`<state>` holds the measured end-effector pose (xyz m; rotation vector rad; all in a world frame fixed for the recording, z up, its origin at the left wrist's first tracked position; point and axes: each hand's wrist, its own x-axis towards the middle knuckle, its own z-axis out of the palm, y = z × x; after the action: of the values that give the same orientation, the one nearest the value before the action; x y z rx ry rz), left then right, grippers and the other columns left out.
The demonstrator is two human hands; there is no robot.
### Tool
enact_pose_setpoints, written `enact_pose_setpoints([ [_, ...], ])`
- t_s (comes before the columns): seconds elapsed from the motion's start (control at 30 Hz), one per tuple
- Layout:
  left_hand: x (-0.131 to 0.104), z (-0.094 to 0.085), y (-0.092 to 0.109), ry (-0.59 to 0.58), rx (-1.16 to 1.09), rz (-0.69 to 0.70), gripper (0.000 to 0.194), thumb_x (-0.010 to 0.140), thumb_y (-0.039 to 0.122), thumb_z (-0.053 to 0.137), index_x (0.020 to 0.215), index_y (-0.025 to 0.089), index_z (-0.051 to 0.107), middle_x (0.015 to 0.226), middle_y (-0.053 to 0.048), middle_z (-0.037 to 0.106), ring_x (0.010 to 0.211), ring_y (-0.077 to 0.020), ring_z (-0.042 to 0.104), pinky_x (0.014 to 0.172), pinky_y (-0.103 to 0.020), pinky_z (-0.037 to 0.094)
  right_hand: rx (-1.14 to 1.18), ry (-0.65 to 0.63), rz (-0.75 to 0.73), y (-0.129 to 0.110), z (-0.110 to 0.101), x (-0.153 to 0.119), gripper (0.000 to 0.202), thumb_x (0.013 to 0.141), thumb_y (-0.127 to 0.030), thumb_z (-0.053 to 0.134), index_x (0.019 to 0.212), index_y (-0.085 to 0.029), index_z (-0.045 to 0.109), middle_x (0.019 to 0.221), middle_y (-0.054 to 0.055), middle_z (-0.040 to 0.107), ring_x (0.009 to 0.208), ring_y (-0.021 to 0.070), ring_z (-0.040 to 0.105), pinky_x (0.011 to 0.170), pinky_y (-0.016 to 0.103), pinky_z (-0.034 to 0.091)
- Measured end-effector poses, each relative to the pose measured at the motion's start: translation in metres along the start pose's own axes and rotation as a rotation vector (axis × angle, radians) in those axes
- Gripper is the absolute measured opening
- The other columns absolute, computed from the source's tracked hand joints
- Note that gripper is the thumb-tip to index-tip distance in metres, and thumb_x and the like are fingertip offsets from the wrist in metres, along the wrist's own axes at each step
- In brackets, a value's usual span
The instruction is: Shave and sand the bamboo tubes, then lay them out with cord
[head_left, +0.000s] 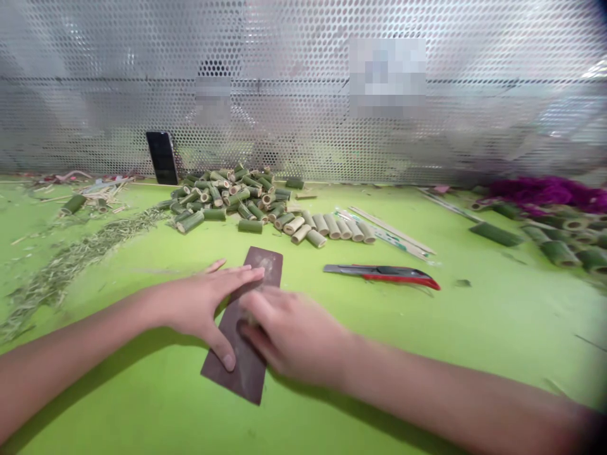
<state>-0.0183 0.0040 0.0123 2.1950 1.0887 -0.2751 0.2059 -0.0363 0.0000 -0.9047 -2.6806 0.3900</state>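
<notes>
A strip of dark brown sandpaper [246, 379] lies flat on the green table, dusted with pale powder. My left hand [202, 300] is spread over it, thumb and fingertips pressing on the strip. On the sandpaper's right side my right hand [294, 332] is closed around a small bamboo piece [252, 320], mostly hidden by the fingers and blurred. Beyond the hands stand peeled, pale bamboo pieces [333, 226] in a row, beside a heap of green bamboo pieces [227, 196]. To the right rests a red utility knife [384, 275], its blade pointing left.
Bamboo shavings [85, 259] trail along the left. A phone [162, 158] leans against the perforated metal screen [294, 139] at the back. Thin bamboo sticks [393, 230] lie behind the knife. More bamboo tubes [559, 253] and purple fibre [545, 194] fill the far right.
</notes>
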Motion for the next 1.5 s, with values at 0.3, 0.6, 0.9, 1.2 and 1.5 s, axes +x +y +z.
enact_pose_setpoints([
  [0.3, 0.001, 0.002, -0.003, 0.001, -0.003, 0.043, 0.14, 0.062, 0.065, 0.089, 0.167, 0.04, 0.0, 0.177, -0.004, 0.002, 0.158, -0.0497, -0.008, 0.124, -0.077, 0.016, -0.047, -0.07, 0.002, 0.0, -0.007, 0.004, 0.009, 0.094, -0.023, 0.059, 0.098, -0.018, 0.053, 0.088, 0.005, 0.069, 0.073, 0.0183, 0.062, 0.062, 0.03, 0.046],
  [0.6, 0.001, 0.0, 0.0, -0.009, 0.002, 0.003, 0.144, 0.057, 0.068, 0.091, 0.167, 0.042, 0.002, 0.176, -0.001, 0.002, 0.158, -0.0488, -0.01, 0.124, -0.077, 0.012, 0.005, -0.087, -0.032, -0.002, -0.009, 0.004, 0.007, 0.1, -0.025, 0.054, 0.099, -0.018, 0.054, 0.089, 0.005, 0.069, 0.075, 0.0174, 0.063, 0.065, 0.029, 0.045],
  [0.9, 0.0, -0.001, 0.005, -0.002, 0.012, -0.012, 0.143, 0.058, 0.068, 0.09, 0.168, 0.037, 0.005, 0.177, -0.004, 0.006, 0.157, -0.0499, -0.007, 0.124, -0.077, 0.012, 0.006, -0.084, -0.035, -0.005, -0.007, 0.005, 0.011, 0.101, -0.029, 0.055, 0.099, -0.018, 0.054, 0.088, 0.006, 0.07, 0.071, 0.0167, 0.063, 0.061, 0.028, 0.042],
  [1.2, 0.001, 0.0, 0.002, 0.003, 0.004, -0.015, 0.145, 0.055, 0.071, 0.09, 0.168, 0.038, 0.004, 0.176, -0.003, 0.004, 0.158, -0.0487, -0.008, 0.125, -0.076, 0.01, -0.009, -0.072, -0.023, 0.001, -0.009, 0.007, 0.01, 0.103, -0.026, 0.054, 0.101, -0.017, 0.055, 0.094, 0.007, 0.072, 0.076, 0.0172, 0.066, 0.062, 0.028, 0.042],
  [1.5, 0.001, 0.0, 0.003, 0.007, 0.011, -0.007, 0.144, 0.056, 0.07, 0.09, 0.168, 0.039, 0.004, 0.177, -0.004, 0.005, 0.158, -0.0502, -0.007, 0.124, -0.077, 0.011, -0.031, -0.075, 0.033, -0.002, -0.01, 0.01, 0.011, 0.103, -0.025, 0.05, 0.104, -0.017, 0.056, 0.086, 0.006, 0.07, 0.069, 0.0165, 0.063, 0.059, 0.027, 0.04],
])
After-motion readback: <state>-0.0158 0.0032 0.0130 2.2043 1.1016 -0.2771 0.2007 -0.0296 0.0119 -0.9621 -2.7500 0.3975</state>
